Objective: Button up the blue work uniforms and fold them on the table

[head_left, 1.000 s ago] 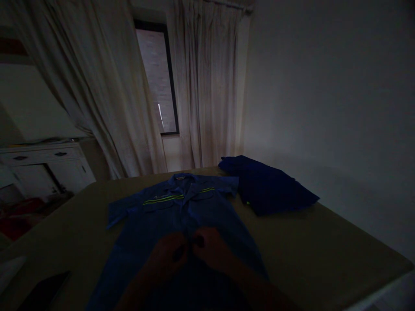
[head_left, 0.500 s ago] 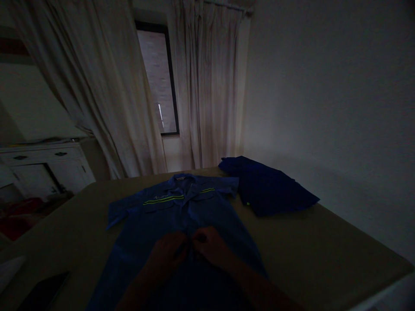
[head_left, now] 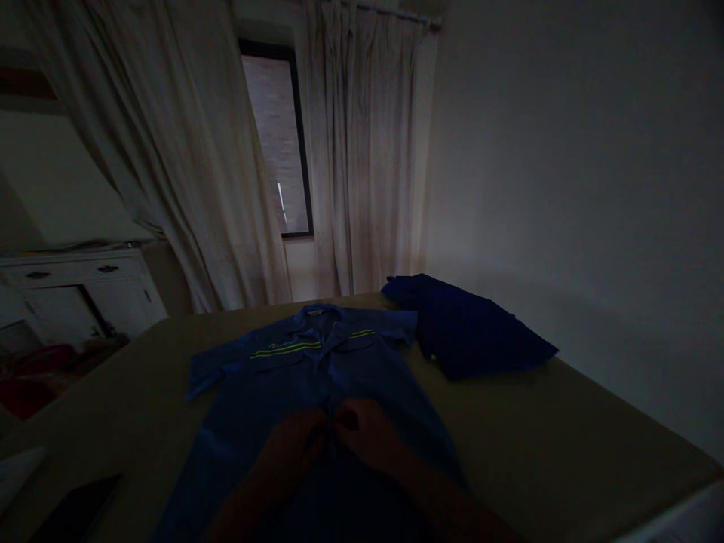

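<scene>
The shirt (head_left: 362,385) lies spread, collar (head_left: 317,310) open. Left hand (head_left: 298,437) and right hand (head_left: 365,431), curled, pinch its front — fastening unclear.

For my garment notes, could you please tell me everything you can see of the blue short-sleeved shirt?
The blue, woven-looking short-sleeved shirt lies front up on the brownish, cloth-like tabletop, collar at the far end, sleeves spread. Paired yellow-green stripes cross its chest above pocket flaps; pale lettering is unreadable. The bare left hand and right hand are at its front placket, fingers apparently pinching it; its near hem is not visible.
</scene>
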`<state>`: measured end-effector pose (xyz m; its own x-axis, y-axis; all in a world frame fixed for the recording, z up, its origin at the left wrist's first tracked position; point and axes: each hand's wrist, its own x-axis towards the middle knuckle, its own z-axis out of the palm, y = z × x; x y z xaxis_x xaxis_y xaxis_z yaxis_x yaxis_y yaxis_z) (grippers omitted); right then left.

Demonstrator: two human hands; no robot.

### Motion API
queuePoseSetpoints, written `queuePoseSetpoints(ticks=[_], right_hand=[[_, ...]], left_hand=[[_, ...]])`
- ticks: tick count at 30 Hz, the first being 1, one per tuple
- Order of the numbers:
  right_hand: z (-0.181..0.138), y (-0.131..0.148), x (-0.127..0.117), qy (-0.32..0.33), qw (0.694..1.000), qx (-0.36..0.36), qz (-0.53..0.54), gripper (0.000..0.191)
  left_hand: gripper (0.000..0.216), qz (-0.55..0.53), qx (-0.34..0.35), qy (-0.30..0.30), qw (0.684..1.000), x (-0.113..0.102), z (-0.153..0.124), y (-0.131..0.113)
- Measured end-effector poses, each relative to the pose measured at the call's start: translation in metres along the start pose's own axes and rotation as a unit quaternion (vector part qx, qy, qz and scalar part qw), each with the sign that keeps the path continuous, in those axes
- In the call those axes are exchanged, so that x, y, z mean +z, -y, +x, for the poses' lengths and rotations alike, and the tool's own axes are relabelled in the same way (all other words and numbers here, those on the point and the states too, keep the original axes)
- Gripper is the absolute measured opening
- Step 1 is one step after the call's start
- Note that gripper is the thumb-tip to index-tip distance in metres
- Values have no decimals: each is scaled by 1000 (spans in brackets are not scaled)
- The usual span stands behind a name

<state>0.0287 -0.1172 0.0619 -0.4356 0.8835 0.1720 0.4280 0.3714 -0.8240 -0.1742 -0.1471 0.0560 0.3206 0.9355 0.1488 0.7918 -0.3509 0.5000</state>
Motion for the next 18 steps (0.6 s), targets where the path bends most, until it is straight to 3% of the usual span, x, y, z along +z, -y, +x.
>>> queuePoseSetpoints(ticks=[5, 18], right_hand=[[2, -6, -4, 50, 997, 29, 58, 10], [0, -3, -1, 76, 997, -1, -33, 10]], left_hand=[[20, -89, -25, 27, 995, 3, 1, 3], [34, -130, -34, 64, 989, 4, 2, 12]])
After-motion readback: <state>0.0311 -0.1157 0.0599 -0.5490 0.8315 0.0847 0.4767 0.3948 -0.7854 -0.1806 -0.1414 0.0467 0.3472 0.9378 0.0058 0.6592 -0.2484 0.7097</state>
